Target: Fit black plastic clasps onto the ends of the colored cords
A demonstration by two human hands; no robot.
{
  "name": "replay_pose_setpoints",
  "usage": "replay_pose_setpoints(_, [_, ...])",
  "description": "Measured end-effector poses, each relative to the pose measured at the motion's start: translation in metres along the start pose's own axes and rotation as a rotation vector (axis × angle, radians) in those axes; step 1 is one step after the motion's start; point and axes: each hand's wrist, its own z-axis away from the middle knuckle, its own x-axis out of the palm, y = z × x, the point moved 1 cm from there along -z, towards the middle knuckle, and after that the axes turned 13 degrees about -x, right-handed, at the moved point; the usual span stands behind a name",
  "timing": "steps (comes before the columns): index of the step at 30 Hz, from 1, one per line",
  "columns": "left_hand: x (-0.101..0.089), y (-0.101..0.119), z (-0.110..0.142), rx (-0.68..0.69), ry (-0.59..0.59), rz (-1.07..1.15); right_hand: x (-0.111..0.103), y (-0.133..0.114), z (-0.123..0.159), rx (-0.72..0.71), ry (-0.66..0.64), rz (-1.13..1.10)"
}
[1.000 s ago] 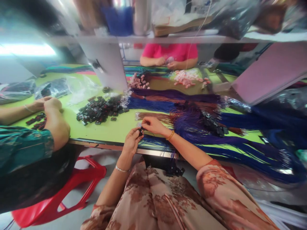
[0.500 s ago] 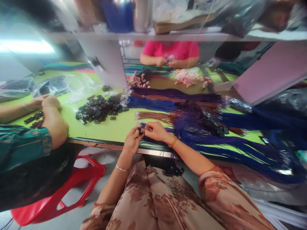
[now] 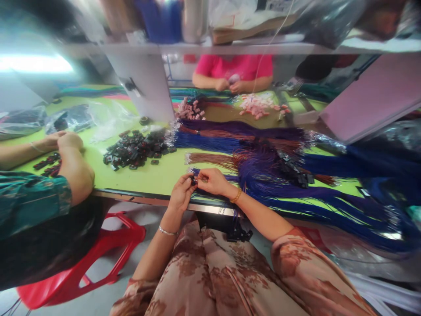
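My left hand (image 3: 180, 192) pinches a small black plastic connector housing (image 3: 192, 180) between thumb and fingers, just above the table's front edge. Close against its right side, my right hand (image 3: 213, 181) is closed in a pinch on what looks like a thin wire end, mostly covered by the fingers. Behind my right fingers lie blue wires (image 3: 226, 177) with shiny metal tips. A bundle of brown wires (image 3: 210, 159) rests a little farther back. To the left, a heap of black connector housings (image 3: 136, 149) is spread on the green table (image 3: 158, 177).
Long purple and blue wire bundles (image 3: 329, 199) stretch right. Finished-looking black connectors (image 3: 297, 171) lie on them. A co-worker's arm (image 3: 75, 162) is at left, near a red stool (image 3: 125, 232). Opposite, a person in pink (image 3: 233, 70) sits behind pink pieces (image 3: 256, 106). A shelf (image 3: 230, 49) overhangs.
My right hand has shifted slightly down and to the right, from above the connector housing to its right side. My left hand stays nearly still, holding the housing.
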Motion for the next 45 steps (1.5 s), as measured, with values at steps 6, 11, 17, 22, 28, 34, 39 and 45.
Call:
replay_pose_setpoints(6, [0.004,-0.002,0.002,0.037,0.08,-0.053,0.001,0.002,0.001,-0.048,0.009,-0.026])
replay_pose_setpoints(11, [0.005,-0.003,0.003,0.035,0.12,-0.105,-0.001,0.005,0.001,-0.112,-0.059,-0.067])
replay_pose_setpoints(17, [0.004,-0.006,0.0,0.06,0.169,-0.133,0.004,0.004,0.004,-0.115,-0.095,0.087])
replay_pose_setpoints(22, [0.004,-0.003,-0.004,0.015,0.141,-0.115,-0.014,0.011,-0.013,-0.129,-0.166,0.128])
replay_pose_setpoints(28, [0.001,-0.003,-0.008,-0.012,0.125,-0.089,-0.026,0.052,-0.05,0.11,-0.236,0.469])
replay_pose_setpoints(34, [-0.003,-0.006,-0.01,-0.019,0.12,-0.087,-0.015,0.071,-0.05,0.113,-0.309,0.567])
replay_pose_setpoints(39, [-0.002,-0.006,-0.008,-0.019,0.117,-0.086,-0.023,0.071,-0.053,0.095,-0.243,0.511])
replay_pose_setpoints(45, [0.0,-0.007,-0.008,-0.01,0.119,-0.096,-0.009,0.064,-0.079,-0.014,-0.22,0.323])
